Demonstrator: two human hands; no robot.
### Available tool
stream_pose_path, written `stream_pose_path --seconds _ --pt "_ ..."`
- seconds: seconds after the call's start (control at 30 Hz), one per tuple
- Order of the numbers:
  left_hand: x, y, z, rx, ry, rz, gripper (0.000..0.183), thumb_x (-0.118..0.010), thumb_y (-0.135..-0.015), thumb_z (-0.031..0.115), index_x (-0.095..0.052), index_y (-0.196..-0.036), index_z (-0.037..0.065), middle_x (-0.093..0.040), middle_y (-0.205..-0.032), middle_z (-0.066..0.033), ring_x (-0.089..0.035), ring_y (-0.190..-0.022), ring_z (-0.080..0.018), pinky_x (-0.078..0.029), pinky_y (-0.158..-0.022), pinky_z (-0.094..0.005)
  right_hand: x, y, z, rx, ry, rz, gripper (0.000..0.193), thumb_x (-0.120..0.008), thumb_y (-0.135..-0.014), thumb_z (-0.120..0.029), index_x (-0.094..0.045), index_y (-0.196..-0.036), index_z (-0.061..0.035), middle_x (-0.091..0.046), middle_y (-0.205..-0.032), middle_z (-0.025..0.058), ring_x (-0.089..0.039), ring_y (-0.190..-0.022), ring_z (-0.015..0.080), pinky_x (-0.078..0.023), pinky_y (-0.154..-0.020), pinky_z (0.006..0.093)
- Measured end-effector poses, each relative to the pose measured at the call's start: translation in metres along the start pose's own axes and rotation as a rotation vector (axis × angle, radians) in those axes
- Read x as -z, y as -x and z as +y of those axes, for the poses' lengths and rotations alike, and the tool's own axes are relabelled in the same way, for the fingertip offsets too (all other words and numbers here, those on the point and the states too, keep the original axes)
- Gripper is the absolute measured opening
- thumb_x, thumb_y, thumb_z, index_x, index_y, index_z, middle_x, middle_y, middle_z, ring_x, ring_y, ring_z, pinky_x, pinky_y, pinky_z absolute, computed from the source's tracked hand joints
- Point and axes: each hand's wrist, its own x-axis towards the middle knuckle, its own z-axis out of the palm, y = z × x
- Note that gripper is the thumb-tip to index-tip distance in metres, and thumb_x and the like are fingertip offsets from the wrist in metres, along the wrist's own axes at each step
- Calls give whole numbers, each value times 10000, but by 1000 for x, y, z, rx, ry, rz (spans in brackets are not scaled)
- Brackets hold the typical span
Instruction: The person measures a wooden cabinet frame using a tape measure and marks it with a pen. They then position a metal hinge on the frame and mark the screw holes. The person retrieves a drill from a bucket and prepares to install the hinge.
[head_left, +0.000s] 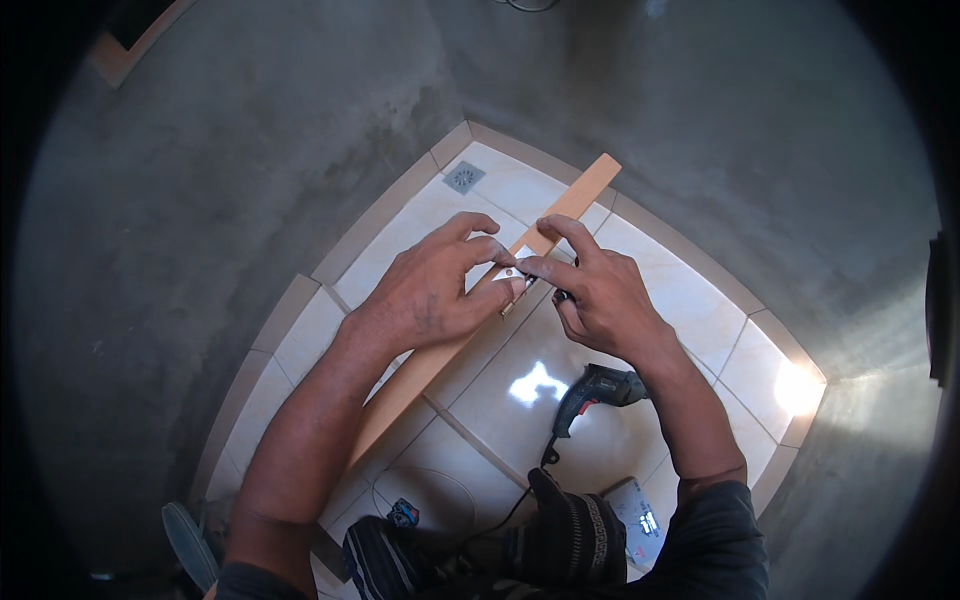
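Observation:
A long light-brown wooden plank (420,372) slants from the lower left up to the far right, above the tiled floor. A small silvery metal hinge (510,272) lies against its face and edge, partly covered by fingers. My left hand (425,285) is closed, pinching the hinge between thumb and index finger. Across the plank, my right hand (605,295) brings its fingertips to the same hinge, one finger resting on the wood. A small dark metallic piece (562,296) shows in its curled fingers; its kind is hidden.
A corded drill (585,395) lies on the white tiles right of the plank. Near my legs are a blue plug (403,513) and a grey-blue box (638,515). A floor drain (463,178) sits by the far corner, where grey walls (300,120) meet.

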Motion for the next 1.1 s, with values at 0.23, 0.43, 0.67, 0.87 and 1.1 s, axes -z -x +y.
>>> stream_pose_path --seconds 0.23,0.43,0.67,0.87,1.1 --pt "-29 49 42 -143 -359 236 475 -767 -885 273 -652 -1232 -31 -591 -1408 -180 -733 -999 -302 -613 -779 -431 8 -1 -3 -21 51 -38 481 -713 -794 -7 -714 -1242 -184 -501 -1471 115 -725 -951 307 -593 -814 449" --pt "-82 65 68 -59 -605 263 577 -740 -860 204 -590 -1310 -123 -514 -1451 -339 -766 -872 -267 -618 -650 -293 9 -2 -10 22 49 26 405 -704 -834 -32 -746 -1212 -172 -520 -1454 117 -730 -1033 308 -618 -839 433" --pt "-106 48 75 -2 -810 299 629 -704 -833 151 -568 -1377 -135 -506 -1452 -384 -745 -817 -191 -592 -574 -248 11 -3 -9 -29 56 -27 349 -710 -886 -89 -754 -1222 -171 -524 -1451 118 -725 -1071 300 -616 -862 431" --pt "-109 43 74 31 -757 323 515 -663 -876 155 -616 -1323 -96 -544 -1440 -319 -635 -1134 -283 -555 -871 -372 14 -4 -13 -69 25 -47 342 -718 -887 -108 -758 -1221 -174 -527 -1455 111 -726 -1068 289 -605 -889 418" --pt "-124 36 65 67 -925 282 455 -590 -954 205 -639 -1336 -37 -559 -1453 -277 -520 -1319 -373 -382 -1100 -474 16 -9 -19 -77 65 -82 362 -736 -872 -114 -756 -1228 -177 -530 -1465 102 -726 -1070 280 -598 -904 414"
